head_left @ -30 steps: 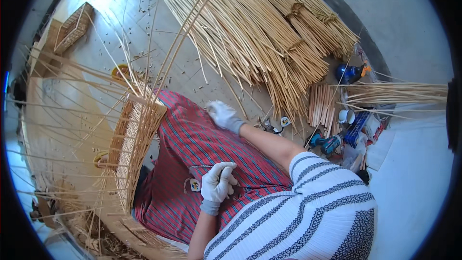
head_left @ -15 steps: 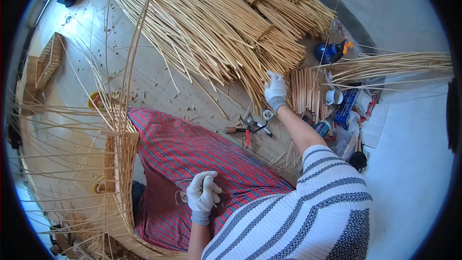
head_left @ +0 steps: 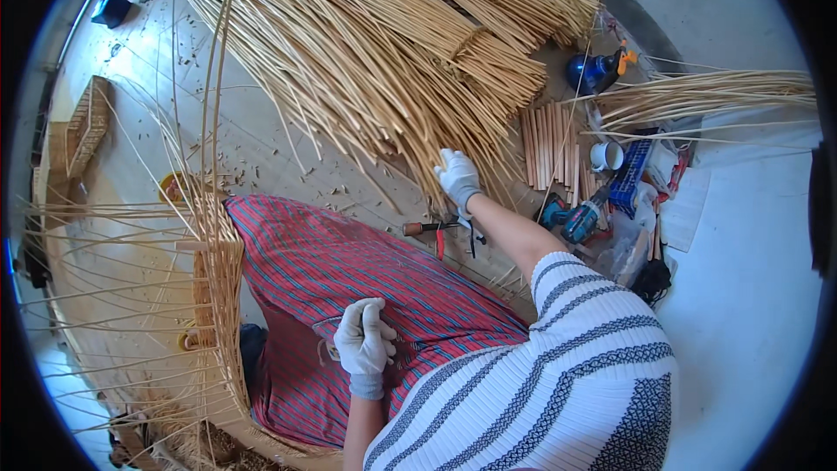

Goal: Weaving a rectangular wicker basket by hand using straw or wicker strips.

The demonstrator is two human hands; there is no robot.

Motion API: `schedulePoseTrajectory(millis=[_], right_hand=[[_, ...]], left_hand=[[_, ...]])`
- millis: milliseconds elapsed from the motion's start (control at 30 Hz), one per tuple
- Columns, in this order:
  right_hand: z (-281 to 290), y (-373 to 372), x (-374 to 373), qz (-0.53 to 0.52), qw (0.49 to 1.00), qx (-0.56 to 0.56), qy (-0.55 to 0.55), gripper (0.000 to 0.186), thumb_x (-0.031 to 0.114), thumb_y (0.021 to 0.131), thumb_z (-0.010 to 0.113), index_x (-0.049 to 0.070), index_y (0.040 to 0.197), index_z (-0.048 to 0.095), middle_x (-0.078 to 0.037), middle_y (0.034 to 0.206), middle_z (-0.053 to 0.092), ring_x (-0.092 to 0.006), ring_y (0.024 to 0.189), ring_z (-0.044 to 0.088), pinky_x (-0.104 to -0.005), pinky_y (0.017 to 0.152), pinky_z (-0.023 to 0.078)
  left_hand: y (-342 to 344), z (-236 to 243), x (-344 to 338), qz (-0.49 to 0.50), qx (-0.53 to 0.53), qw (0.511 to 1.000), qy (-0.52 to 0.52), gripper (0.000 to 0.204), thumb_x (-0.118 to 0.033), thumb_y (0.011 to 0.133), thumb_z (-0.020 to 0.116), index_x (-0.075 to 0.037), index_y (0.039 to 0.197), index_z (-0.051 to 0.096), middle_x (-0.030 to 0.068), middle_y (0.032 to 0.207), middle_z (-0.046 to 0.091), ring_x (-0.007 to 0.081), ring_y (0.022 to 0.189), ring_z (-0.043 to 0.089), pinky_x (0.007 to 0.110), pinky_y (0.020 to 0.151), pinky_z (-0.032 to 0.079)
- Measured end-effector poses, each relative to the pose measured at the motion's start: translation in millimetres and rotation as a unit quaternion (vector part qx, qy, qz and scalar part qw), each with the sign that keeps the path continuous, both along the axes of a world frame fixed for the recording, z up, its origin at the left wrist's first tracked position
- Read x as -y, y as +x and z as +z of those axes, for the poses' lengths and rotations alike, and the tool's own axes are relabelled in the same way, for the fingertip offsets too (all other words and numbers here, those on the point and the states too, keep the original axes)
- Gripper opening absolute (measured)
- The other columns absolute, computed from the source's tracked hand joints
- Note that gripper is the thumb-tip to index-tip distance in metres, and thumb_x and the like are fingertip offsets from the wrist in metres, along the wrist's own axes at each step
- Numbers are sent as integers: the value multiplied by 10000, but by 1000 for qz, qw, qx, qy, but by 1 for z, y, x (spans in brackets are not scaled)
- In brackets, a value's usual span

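Note:
My right hand (head_left: 459, 180), in a white glove, reaches out to the near ends of a large spread of pale peeled rods (head_left: 375, 96). Its fingers are stretched and touch the rod ends; the thumb side is partly hidden. My left hand (head_left: 364, 344), gloved too, hovers over the red striped cloth (head_left: 349, 253) on my lap. Its fingers are curled in, with nothing seen in them. Left of the cloth stands a woven basket (head_left: 222, 296) with long loose stakes sticking out. Just below my right hand lies a wooden-handled tool (head_left: 423, 228), partly covered.
Short cut sticks (head_left: 549, 148) lie to the right, beside a white mug (head_left: 606, 155), a blue bottle (head_left: 593, 72) and a teal power drill (head_left: 582, 218). A blue plastic basket (head_left: 629, 179) and another rod bundle (head_left: 715, 98) are farther right. A wooden crate (head_left: 87, 126) stands at far left.
My right hand has moved left along the rod ends and now covers part of the tools on the floor. My left hand has stayed nearly in place.

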State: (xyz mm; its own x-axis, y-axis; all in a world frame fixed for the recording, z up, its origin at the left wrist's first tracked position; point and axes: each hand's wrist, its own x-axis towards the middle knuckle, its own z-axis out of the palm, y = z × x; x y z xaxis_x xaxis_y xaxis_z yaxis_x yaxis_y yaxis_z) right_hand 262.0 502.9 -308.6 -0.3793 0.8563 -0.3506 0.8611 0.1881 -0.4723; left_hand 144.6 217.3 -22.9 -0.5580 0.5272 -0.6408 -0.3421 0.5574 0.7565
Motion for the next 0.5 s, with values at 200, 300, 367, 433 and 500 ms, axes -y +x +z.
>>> schedulePoseTrajectory(millis=[200,300,367,433,500], right_hand=[[2,-6,18,71,997,-14,-26,561,439,908,636,53,1312,587,-244,1207,638,-398,1109,614,-470,944,490],[6,0,-5,68,997,30,-16,415,495,957,525,124,1055,681,-219,978,687,-408,899,662,-513,789,526],[0,17,-24,-19,997,1,78,270,375,959,545,151,990,693,-201,942,685,-391,875,667,-511,765,531],[-10,31,-49,-103,983,-7,149,239,353,956,558,150,1049,644,-194,970,654,-404,878,646,-513,784,523],[-10,34,-73,-109,976,8,186,213,253,933,610,128,1105,620,-191,1060,642,-387,926,639,-493,836,521]], left_hand=[[0,-1,2,-3,-6,1000,-9,241,-226,1055,508,-25,1081,638,34,587,606,60,385,481,216,348,357],[-1,1,4,-1,-3,1000,-9,248,-228,1054,509,-19,1084,639,36,592,607,61,388,484,215,351,360],[-2,1,4,0,1,1000,-8,252,-228,1054,509,-16,1085,641,37,594,608,61,389,485,214,352,362],[-2,0,5,-6,4,1000,4,255,-221,1053,509,-7,1086,644,40,599,609,60,392,487,212,356,364],[-3,1,5,-4,4,1000,4,253,-217,1052,510,-5,1086,644,41,600,610,60,393,487,212,357,363]])
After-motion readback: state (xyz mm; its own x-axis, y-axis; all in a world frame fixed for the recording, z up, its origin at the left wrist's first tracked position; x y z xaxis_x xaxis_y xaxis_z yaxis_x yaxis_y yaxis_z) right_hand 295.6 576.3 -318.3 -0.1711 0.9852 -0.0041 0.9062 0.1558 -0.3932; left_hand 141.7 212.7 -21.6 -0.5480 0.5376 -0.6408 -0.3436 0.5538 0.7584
